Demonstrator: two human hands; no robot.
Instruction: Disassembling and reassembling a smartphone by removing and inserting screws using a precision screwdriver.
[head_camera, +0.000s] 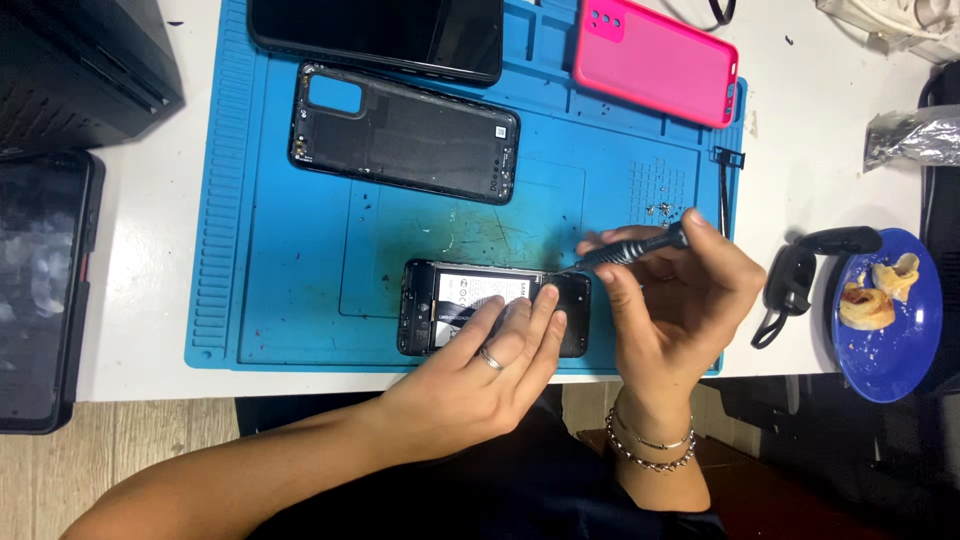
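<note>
An opened black phone (440, 300) lies on the blue work mat (290, 250), its battery exposed. My left hand (490, 360), a ring on one finger, presses flat on the phone's right half and steadies it. My right hand (670, 300) grips a black screwdriver (630, 248) whose tip touches the phone's upper right edge. Small screws (660, 210) lie on the mat just above the screwdriver.
A removed black back cover (405, 132), another dark phone (380, 35) and a pink case (655, 60) lie at the far side of the mat. At right are a blue plate (895, 350) with food and a black tool (800, 275). A dark tablet (40, 290) lies at left.
</note>
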